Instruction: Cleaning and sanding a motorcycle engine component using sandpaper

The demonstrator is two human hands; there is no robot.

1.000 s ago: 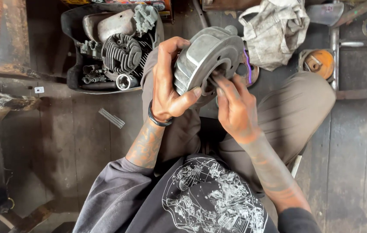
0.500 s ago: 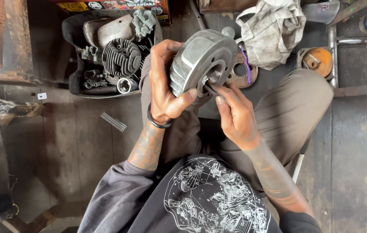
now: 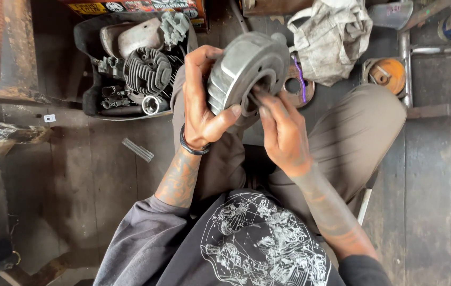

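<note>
I hold a round grey metal part with fins around its rim (image 3: 246,66), a flywheel-like drum, above my lap. My left hand (image 3: 201,106) grips its finned side, thumb across the lower edge. My right hand (image 3: 281,130) has its fingers pushed into the drum's open centre. Whether those fingers pinch anything inside is hidden. A black band sits on my left wrist.
A dark tray (image 3: 85,106) at the upper left holds a finned cylinder head (image 3: 146,71) and other engine parts. A grey rag (image 3: 334,37) lies at the top right, beside an orange round part (image 3: 387,74) and a metal frame (image 3: 405,58). A short metal strip (image 3: 137,149) lies on the floor.
The drum has tilted and shifted slightly left in my left hand, its open face turned more towards me. My right fingers have moved deeper into its centre.
</note>
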